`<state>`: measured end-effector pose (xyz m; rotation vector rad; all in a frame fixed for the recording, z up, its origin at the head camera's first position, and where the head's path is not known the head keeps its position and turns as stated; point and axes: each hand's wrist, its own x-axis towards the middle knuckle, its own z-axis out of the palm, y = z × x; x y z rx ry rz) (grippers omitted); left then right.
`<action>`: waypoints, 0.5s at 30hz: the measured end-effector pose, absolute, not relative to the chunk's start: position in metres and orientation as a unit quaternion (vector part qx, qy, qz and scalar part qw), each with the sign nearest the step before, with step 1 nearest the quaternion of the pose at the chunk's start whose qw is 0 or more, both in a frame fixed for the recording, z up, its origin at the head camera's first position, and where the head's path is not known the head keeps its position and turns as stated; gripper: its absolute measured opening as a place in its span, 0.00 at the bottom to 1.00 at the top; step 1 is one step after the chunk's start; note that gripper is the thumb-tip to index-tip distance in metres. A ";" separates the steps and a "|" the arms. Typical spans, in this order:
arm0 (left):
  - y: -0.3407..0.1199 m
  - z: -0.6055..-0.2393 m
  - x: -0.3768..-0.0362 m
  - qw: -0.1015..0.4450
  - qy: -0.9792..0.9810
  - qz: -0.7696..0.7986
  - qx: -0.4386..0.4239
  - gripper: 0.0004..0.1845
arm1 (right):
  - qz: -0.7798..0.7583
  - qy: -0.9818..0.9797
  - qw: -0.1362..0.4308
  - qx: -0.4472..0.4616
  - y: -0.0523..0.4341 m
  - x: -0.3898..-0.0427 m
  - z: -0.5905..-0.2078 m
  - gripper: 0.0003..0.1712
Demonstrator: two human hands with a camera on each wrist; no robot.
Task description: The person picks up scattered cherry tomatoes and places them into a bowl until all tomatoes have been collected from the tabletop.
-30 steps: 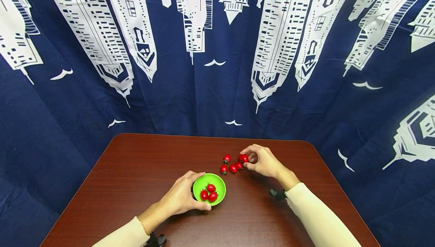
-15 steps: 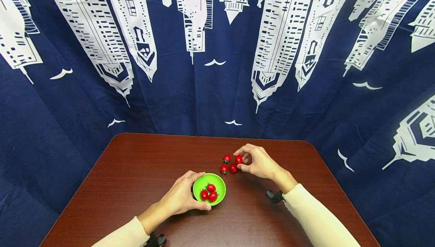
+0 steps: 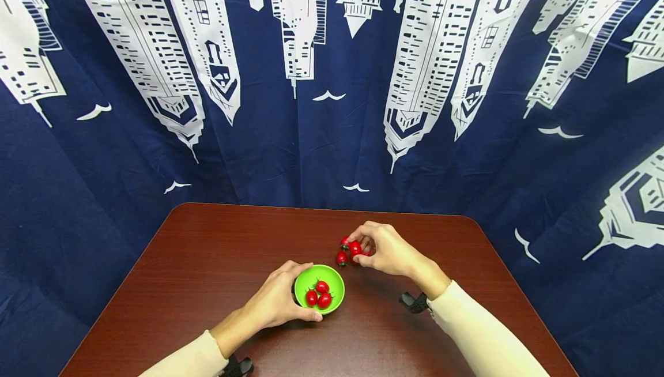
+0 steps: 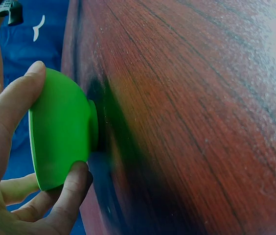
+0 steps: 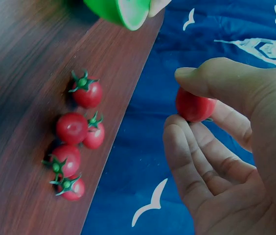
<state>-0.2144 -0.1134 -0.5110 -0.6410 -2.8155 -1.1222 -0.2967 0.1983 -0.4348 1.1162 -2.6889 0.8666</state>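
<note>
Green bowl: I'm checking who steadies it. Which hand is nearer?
Left. The left hand grips the bowl at its rim; the right hand is apart, pinching a tomato.

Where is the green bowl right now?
In the head view the green bowl sits on the table's near middle, held by the left hand.

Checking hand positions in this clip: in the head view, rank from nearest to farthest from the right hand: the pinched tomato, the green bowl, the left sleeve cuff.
1. Pinched tomato, in the right hand fingers.
2. Green bowl, nearer the person, leftward.
3. Left sleeve cuff, near table edge.
</note>
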 end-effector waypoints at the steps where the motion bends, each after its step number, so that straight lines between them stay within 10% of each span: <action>1: -0.113 -0.511 -0.214 0.021 -0.908 -0.364 -0.207 0.59 | 0.284 -0.884 0.051 0.369 0.197 -0.296 -0.434 0.20; 15: -0.111 -0.509 -0.212 0.025 -0.909 -0.363 -0.202 0.59 | 0.270 -0.880 0.039 0.390 0.176 -0.283 -0.426 0.21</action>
